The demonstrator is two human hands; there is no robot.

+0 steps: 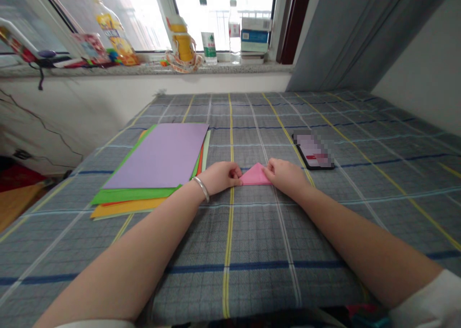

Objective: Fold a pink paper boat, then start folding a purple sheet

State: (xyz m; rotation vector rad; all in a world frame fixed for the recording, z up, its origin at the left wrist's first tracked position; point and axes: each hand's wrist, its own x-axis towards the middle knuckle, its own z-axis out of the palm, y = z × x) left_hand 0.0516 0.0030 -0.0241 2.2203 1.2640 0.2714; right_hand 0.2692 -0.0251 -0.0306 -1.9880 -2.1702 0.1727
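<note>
A small piece of pink paper (256, 175), folded into a triangle, lies on the plaid cloth (201, 251) between my hands. My left hand (220, 175), below a silver bangle, pinches the paper's left corner. At the triangle's right side, my right hand (286, 176) is closed with thumb and fingers on the edge. The fingertips cover both ends of the paper, and the peak points away from me.
A stack of coloured sheets (158, 155), purple on top, lies to the left. A phone (314, 151) rests on the right. Bottles (235, 35), a yellow flask (183, 42) and boxes (255, 36) stand along the windowsill (144, 70) beyond the cloth.
</note>
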